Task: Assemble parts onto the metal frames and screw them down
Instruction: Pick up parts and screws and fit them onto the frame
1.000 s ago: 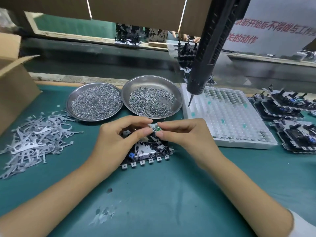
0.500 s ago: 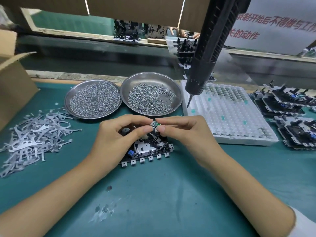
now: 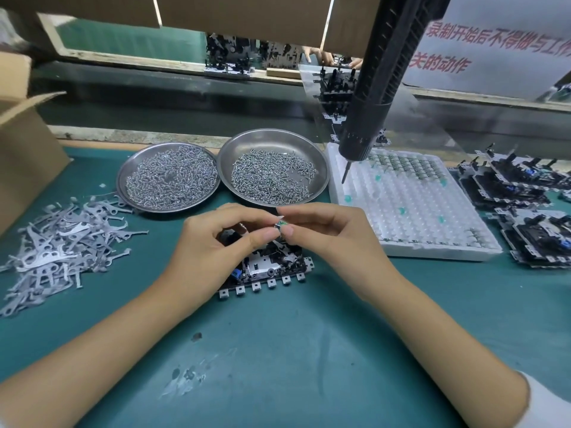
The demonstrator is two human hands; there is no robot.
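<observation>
**Head view: both hands pinch a small green part over a frame**

Head view, the only one: the left hand (image 3: pixel 213 242) and the right hand (image 3: pixel 327 236) meet fingertip to fingertip above the metal frame (image 3: pixel 268 273), which lies flat on the green desk (image 3: pixel 278 350) near its middle. Both hands have curled fingers, and thumb and forefinger of each pinch a small green part (image 3: pixel 281 223), held just clear of the frame's far side. The part is too small to tell which way it points. The frame's long axis runs left to right, slightly tilted, with a row of small square tabs along its near edge facing the person.

Toward the desk's far edge sit two round metal dishes, touching each other: the left dish (image 3: pixel 123 177) and the right dish (image 3: pixel 321 168), both holding screws. A black electric screwdriver (image 3: pixel 374 97) hangs tip down over the far left corner of a white foam tray (image 3: pixel 432 251), which lies to the right of the dishes. A heap of flat grey metal levers (image 3: pixel 61 242) spreads along the left edge, beside a cardboard box (image 3: pixel 27 156). Several dark assembled frames (image 3: pixel 525 193) crowd the right edge.
</observation>
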